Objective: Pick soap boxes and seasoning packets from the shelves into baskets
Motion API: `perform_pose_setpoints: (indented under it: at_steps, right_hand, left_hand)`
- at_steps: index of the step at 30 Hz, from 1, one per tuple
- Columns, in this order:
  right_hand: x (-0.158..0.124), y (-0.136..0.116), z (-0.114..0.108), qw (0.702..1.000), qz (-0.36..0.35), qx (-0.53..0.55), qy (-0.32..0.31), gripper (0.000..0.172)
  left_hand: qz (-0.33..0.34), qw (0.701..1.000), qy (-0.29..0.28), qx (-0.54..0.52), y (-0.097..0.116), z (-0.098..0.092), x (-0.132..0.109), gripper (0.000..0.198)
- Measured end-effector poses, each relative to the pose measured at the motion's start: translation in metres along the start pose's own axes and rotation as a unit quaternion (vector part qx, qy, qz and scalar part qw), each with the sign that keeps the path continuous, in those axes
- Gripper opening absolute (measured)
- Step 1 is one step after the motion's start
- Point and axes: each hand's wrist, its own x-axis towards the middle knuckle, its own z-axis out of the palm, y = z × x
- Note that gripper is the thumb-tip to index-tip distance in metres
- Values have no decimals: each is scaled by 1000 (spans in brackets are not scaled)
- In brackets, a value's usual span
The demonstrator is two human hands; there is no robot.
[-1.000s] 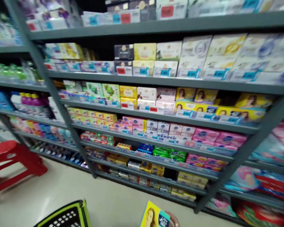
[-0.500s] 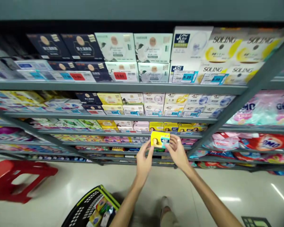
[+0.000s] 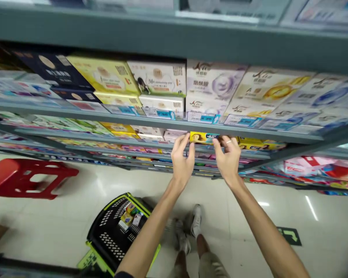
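A small yellow soap box [image 3: 202, 137] with a portrait and a blue label is held level at the front of a lower shelf, just under a shelf edge. At its left end, my left hand [image 3: 182, 159] grips it between thumb and fingers. My right hand [image 3: 229, 157], with a ring on one finger, has its thumb and fingers on the right end. Similar yellow boxes [image 3: 259, 144] stand in the shelf to the right of my right hand. My fingertips partly hide the ends of the box.
Above my hands, a shelf [image 3: 159, 117] carries stacked soap boxes with price tags. A black basket [image 3: 110, 226] with green trim and several packages in it stands on the floor at left. Farther left is a red stool [image 3: 26, 175]. Bagged goods [image 3: 310, 166] fill the shelves at right.
Both hands have brought the yellow box forward to the lower shelf, from in front of the shelves. The view has moved lower and closer to the shelving, and more of the basket shows.
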Motion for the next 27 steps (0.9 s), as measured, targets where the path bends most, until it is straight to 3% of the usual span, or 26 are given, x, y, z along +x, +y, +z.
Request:
perform_pose_setpoints:
  at_steps: [5, 10, 14, 19, 21, 23, 25, 27]
  right_hand:
    - [3, 11, 14, 998, -27, -45, 43, 33]
    - [2, 9, 17, 995, -61, -70, 34, 36]
    - [6, 11, 22, 996, -50, -62, 35, 36]
    - [4, 2, 12, 995, -59, -68, 34, 38]
    - [-20, -4, 0, 996, -62, -53, 41, 44]
    - [-67, -3, -11, 998, -32, -31, 42, 50]
    - [-139, 11, -20, 998, 56, -17, 15, 48]
    - [-229, 33, -29, 979, 188, -21, -77, 47]
  left_hand:
    - [37, 999, -34, 0, -14, 7, 10, 39]
    - [77, 995, -56, 35, -19, 11, 8, 48]
    - [81, 994, -63, 28, -26, 17, 11, 51]
    - [80, 995, -55, 20, -10, 9, 7, 52]
    - [59, 997, -40, 9, -6, -10, -23, 52]
    - [0, 1000, -23, 10, -22, -40, -81, 49]
    - [-106, 993, 1, 60, -60, -79, -165, 40]
    - [-248, 956, -33, 155, -110, -125, -265, 39]
